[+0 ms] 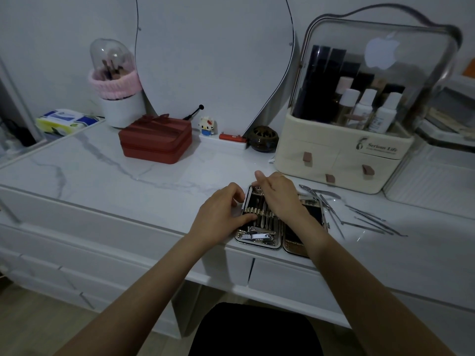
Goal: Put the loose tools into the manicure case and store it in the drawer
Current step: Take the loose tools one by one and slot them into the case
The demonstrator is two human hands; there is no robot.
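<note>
The case (259,227) lies open at the front edge of the marble desk (102,176), its left half holding clippers and a row of slim tools in loops; its right half is mostly hidden under the right forearm. More loose tools (365,217) lie spread on the desk just right of the case. Behind them stands a cream organizer (341,155) with a clear lid over bottles and dark tubes. A red box (156,140) sits further left.

The left hand (221,214) rests on the case's left rim, fingers curled, thumb reaching onto the tool row. The right hand (280,194) hovers over the upper part of the case, fingers bent down among the tools; whether it pinches one cannot be told.
</note>
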